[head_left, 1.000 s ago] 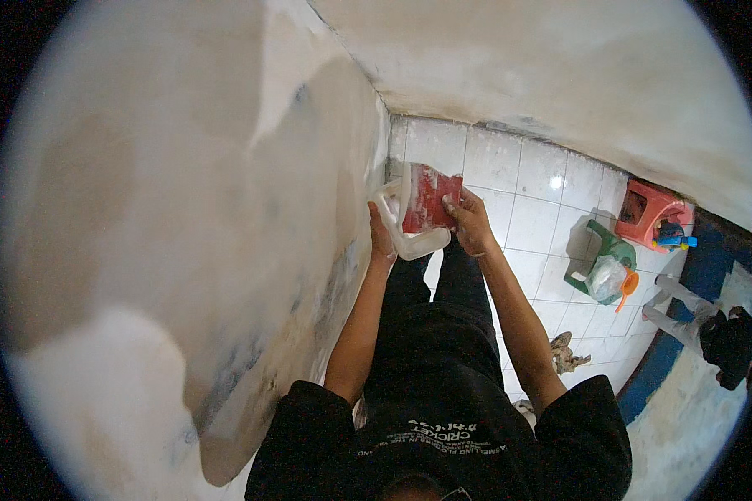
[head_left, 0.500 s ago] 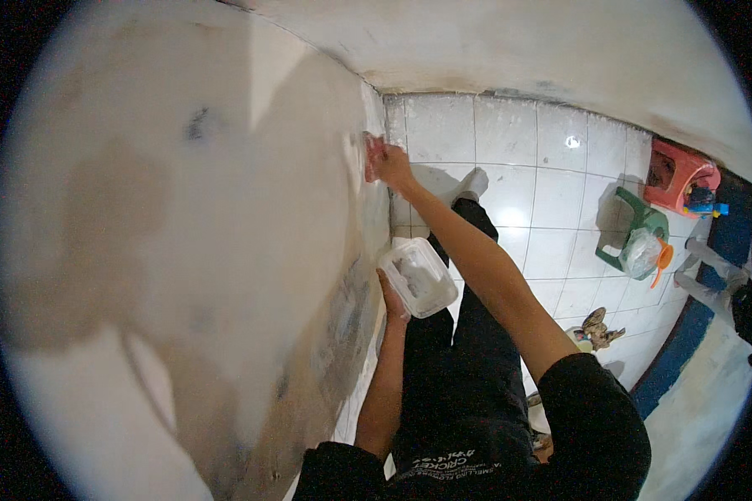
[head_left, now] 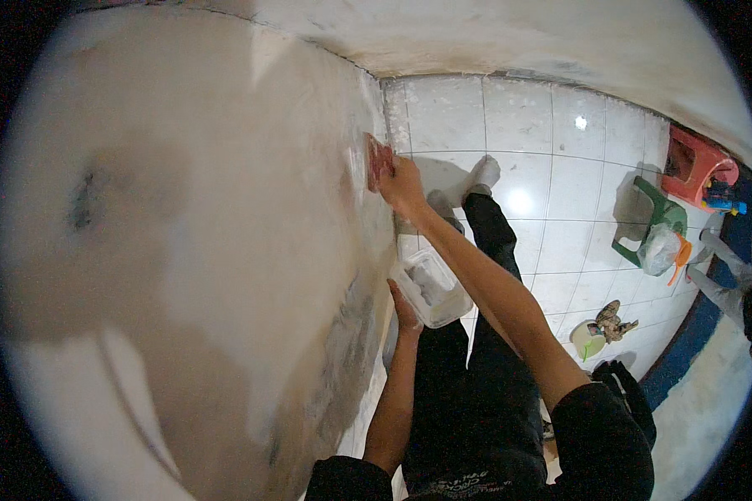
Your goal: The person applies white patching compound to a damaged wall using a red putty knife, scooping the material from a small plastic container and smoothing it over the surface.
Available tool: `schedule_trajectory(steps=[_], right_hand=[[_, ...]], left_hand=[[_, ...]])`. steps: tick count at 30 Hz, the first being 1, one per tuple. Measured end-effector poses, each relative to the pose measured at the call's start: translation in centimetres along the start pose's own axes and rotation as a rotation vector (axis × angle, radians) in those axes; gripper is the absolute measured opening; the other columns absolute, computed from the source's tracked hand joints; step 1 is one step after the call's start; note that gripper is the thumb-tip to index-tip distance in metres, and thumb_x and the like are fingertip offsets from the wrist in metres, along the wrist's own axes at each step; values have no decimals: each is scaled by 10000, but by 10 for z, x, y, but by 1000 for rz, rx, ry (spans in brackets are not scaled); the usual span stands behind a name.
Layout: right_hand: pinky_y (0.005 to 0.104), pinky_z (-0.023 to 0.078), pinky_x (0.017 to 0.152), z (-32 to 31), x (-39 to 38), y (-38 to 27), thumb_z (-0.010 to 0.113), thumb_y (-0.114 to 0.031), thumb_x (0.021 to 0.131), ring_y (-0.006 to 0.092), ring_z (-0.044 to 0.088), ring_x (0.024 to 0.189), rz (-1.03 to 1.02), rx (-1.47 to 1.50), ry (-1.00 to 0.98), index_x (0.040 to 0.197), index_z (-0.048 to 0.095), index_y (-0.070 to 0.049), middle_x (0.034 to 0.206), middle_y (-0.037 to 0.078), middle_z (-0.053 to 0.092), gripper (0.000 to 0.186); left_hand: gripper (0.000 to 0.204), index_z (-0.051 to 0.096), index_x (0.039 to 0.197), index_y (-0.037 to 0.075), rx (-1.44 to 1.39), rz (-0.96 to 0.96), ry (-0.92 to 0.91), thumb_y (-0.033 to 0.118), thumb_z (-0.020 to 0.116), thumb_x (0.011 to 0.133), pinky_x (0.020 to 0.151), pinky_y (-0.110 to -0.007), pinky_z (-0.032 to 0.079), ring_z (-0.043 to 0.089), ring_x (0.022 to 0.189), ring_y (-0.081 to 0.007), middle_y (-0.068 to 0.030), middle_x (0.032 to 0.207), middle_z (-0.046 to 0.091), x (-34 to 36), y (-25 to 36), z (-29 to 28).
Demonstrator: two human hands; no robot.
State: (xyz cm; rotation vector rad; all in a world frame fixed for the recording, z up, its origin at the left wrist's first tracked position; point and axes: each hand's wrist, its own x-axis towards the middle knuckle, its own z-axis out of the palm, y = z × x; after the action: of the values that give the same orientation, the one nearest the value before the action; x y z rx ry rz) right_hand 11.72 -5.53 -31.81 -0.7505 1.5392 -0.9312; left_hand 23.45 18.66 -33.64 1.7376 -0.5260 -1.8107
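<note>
My right hand (head_left: 403,190) grips a flat reddish spreader (head_left: 378,160), its edge against the wall (head_left: 242,200) close to the corner. White smears mark the wall beside it. Lower down, my left hand (head_left: 404,307) holds a translucent white plastic tub (head_left: 453,312) by its wall-facing side. Some white paste (head_left: 431,274) lies inside the tub, which is tilted a little. My right forearm passes in front of the tub's right side.
White floor tiles (head_left: 518,188) lie under my feet. To the right stand a red plastic stool (head_left: 682,171) and a green stool (head_left: 643,242) with a clear bag (head_left: 660,249) on it. A pale bowl (head_left: 587,341) sits nearer, beside a crumpled brown cloth (head_left: 616,321).
My right hand and the spreader have slid slightly down along the wall. The tub has shifted a little right and nearer, partly behind my forearm. The view has turned slightly.
</note>
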Motion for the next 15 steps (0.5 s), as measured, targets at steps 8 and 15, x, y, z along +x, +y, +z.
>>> schedule_trajectory(steps=[8, 15], right_hand=[[389, 421, 573, 38, -4, 0, 459, -32, 830, 420, 492, 617, -314, -10, 93, 826, 555, 33, 708, 253, 554, 116], [386, 418, 569, -9, -74, -56, 469, -38, 835, 386, 506, 608, -279, 160, -33, 903, 577, 8, 705, 233, 549, 135]], left_hand=[[753, 322, 1369, 86, -353, -175, 136, 661, 288, 884, 1029, -402, 324, 416, 1219, -266, -107, 1338, 415, 1, 5, 13], [743, 347, 1351, 77, -361, -116, 95, 655, 301, 886, 1002, -400, 355, 440, 1194, -264, -103, 1310, 444, 14, 7, 33]])
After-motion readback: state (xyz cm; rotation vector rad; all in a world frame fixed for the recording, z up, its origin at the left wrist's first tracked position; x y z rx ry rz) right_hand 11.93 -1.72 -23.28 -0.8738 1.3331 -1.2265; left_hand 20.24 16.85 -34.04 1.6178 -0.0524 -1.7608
